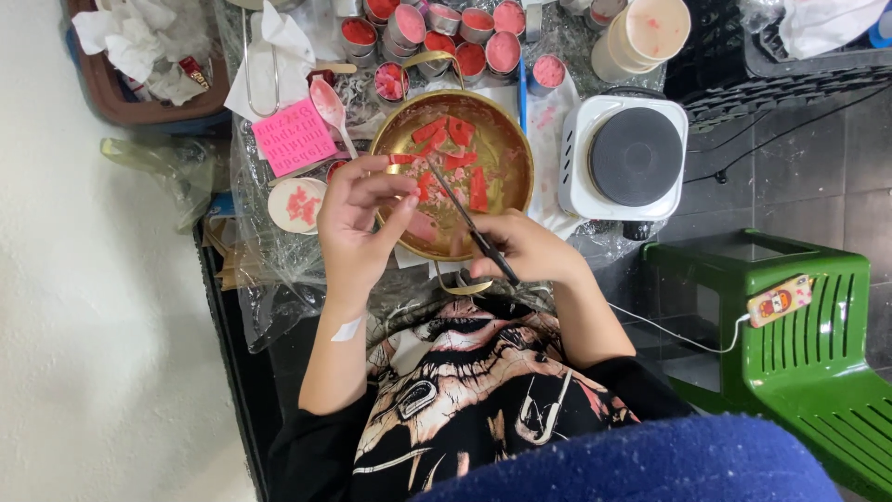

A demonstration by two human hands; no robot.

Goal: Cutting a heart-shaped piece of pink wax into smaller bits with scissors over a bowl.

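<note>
A gold metal pot [506, 139] with two loop handles holds several red wax pieces [444, 133]. My left hand [358, 218] is at the pot's near left rim, fingers pinched on a pink wax piece [421, 226]. Over the near rim, my right hand [525, 249] grips black-handled scissors [469, 223]; their blades point up and left into the pot, toward the pink piece.
A white single-burner hot plate [634, 156] stands right of the pot. Several small tins of red wax [437, 33] sit behind it, with a pink mould [295, 136], a pink spoon [328, 102] and a paper cup [650, 33]. A green plastic stool [799, 325] carries a small device.
</note>
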